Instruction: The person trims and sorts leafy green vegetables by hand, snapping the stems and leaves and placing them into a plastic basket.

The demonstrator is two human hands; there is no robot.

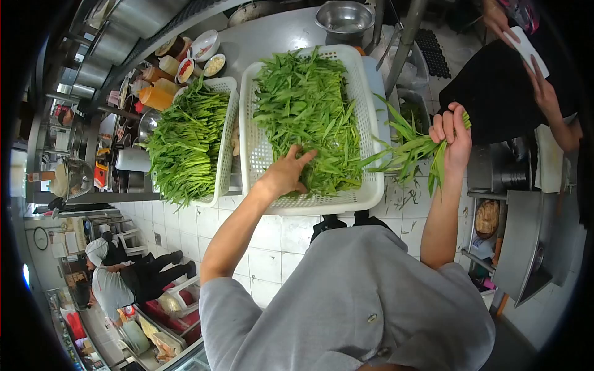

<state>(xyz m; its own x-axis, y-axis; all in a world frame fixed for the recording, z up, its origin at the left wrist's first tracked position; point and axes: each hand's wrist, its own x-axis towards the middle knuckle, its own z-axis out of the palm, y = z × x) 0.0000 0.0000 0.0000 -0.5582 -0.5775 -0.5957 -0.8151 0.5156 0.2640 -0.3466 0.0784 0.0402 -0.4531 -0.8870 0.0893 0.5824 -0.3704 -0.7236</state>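
Observation:
My right hand (455, 136) is raised to the right of the baskets, its fingers wrapped round a bunch of water spinach (414, 148). The leaves of the bunch hang toward the basket, and cut stem ends show above the fist. Down in the white plastic basket (370, 111), my left hand (288, 175) rests with fingers spread on a layer of loose water spinach (303, 105); some fingertips are hidden among the leaves. A second white basket (227, 142) stands to the left, heaped with water spinach (192, 139) laid with the stems aligned.
A steel bowl (344, 18) sits at the back of the metal counter (272, 37). Small bowls (204, 46) and sauce bottles (156, 97) crowd the left. One person (501, 80) holds a white phone at right; another (117, 272) bends over at lower left. Leaf scraps lie on the tiled floor (291, 232).

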